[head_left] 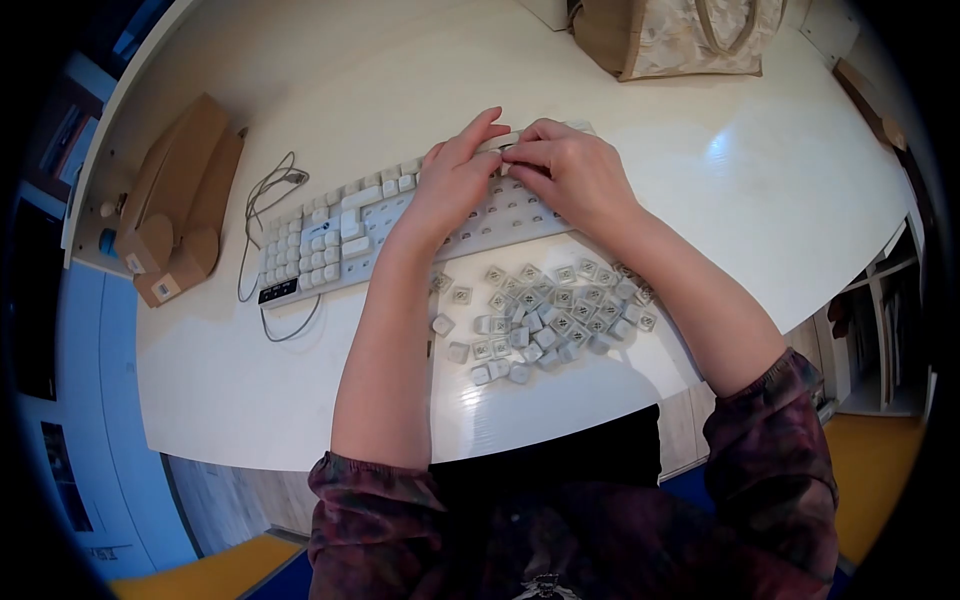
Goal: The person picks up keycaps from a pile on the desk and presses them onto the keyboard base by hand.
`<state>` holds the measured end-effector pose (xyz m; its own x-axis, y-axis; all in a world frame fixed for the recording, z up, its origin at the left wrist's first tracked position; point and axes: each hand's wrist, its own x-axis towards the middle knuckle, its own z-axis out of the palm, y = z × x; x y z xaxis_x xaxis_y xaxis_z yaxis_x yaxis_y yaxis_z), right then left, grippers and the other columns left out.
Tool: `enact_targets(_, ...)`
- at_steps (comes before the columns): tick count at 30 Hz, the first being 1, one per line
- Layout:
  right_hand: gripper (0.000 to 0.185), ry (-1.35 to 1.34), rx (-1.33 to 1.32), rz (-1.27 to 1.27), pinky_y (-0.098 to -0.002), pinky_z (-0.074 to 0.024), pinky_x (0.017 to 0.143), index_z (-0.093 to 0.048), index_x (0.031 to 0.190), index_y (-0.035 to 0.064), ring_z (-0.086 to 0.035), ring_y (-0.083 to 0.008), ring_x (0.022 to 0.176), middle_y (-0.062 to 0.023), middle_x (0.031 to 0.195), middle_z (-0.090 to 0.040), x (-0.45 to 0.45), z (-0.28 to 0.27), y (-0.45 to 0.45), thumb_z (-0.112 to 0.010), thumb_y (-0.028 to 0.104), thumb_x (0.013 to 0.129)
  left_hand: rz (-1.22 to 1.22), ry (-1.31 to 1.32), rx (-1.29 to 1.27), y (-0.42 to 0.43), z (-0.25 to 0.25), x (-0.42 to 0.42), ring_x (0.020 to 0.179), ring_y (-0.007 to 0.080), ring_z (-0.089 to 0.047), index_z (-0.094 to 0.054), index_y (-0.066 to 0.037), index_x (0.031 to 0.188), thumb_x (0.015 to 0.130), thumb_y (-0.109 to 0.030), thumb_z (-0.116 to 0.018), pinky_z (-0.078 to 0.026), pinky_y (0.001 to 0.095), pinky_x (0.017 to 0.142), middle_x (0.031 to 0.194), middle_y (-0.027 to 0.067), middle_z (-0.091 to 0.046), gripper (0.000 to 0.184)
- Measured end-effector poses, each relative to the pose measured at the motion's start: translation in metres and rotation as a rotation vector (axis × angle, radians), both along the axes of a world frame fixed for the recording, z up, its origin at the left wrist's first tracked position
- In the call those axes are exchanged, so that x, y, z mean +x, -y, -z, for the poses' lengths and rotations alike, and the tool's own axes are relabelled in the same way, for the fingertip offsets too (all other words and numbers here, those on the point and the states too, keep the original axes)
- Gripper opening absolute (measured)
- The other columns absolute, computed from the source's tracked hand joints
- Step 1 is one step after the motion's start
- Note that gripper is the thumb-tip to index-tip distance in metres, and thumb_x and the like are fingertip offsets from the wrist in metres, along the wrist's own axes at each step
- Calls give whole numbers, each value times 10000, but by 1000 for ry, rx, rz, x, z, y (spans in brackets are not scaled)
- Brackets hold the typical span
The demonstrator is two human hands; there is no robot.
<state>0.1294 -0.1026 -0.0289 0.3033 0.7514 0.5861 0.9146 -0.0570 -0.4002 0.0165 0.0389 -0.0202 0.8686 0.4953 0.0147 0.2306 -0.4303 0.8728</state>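
Observation:
A white keyboard point(385, 222) lies at a slant on the white table, with keycaps on its left part and top row and bare switch spots in its middle. My left hand point(455, 178) rests over its upper middle, thumb and fingertips near the top row, some fingers raised. Beside it, my right hand point(572, 172) bends over the same spot with fingers pinched together; whatever is between them is too small and covered to make out. Many loose grey-white keycaps point(560, 310) lie in a pile below the keyboard, between my forearms, some upside down.
An opened brown cardboard box point(180, 200) stands at the left, with a grey cable point(250, 215) beside it. A beige patterned bag point(680, 40) is at the back. Shelves point(885, 320) show at the right, past the edge of the table point(240, 400).

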Motion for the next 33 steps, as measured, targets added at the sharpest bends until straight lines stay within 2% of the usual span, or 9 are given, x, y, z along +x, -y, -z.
enact_targets(2,108,44,-5,6,-384,-537,673,-756,903,131,-671,-248,830,-21,922,-667,-1,0,0,-697,168,820,-10,-2,-47,2,-3,-2,1374,342,-339,-441,-202,1473,881,-198,-529,-214,415,1182,1399,6,-578,599)
enact_targets(8,57,242,7,9,-380,-535,662,-714,817,82,-663,-238,810,-56,866,-642,-6,-4,1,-671,111,792,44,31,100,-4,6,0,1351,339,-380,-450,-203,1466,892,-214,-537,-216,415,1182,1396,-12,-581,581)
enact_targets(11,60,256,30,17,-386,-536,669,-696,792,64,-658,-242,803,-67,857,-634,-6,-1,0,-643,90,792,54,8,140,1,-1,-1,1258,209,-522,-405,-93,1489,926,-104,-520,-392,317,1069,1416,78,-553,575)
enact_targets(14,74,269,-1,18,-391,-536,674,-689,787,52,-656,-246,818,-70,859,-633,-8,-3,0,-626,90,801,64,41,98,-1,2,0,1257,222,-531,-419,-96,1483,919,-110,-533,-395,322,1068,1414,85,-557,575)
enact_targets(17,78,288,-23,27,-389,-539,681,-686,795,45,-655,-242,842,-71,865,-636,-9,-3,3,-623,91,800,73,19,218,-1,0,0,1264,232,-531,-443,-99,1471,913,-118,-545,-393,321,1069,1411,90,-561,567)
enact_targets(23,107,281,-24,12,-391,-544,678,-692,835,33,-642,-251,845,-70,867,-635,-7,-2,3,-628,114,805,73,9,203,-1,1,1,1284,240,-520,-457,-100,1461,905,-120,-565,-396,328,1079,1414,103,-557,566)
enact_targets(27,118,367,-102,-17,-391,-548,692,-700,813,11,-627,-264,905,-92,930,-637,-12,-7,5,-622,93,779,100,18,267,-2,0,0,1291,262,-521,-467,-89,1450,897,-106,-581,-398,342,1080,1413,129,-553,565)
enact_targets(30,120,446,-183,-24,-388,-549,716,-706,791,5,-617,-274,950,-114,986,-632,-14,-9,1,-624,81,750,70,87,354,-7,15,3,1235,265,-552,-519,-146,1403,860,-163,-569,-283,397,1138,1324,88,-621,546)
enact_targets(33,127,304,-192,-20,-394,-547,747,-717,801,15,-613,-270,977,-112,1017,-629,-17,-12,5,-635,85,734,66,73,387,-1,10,-1,1250,263,-538,-523,-137,1394,869,-145,-558,-282,395,1136,1339,95,-607,527)
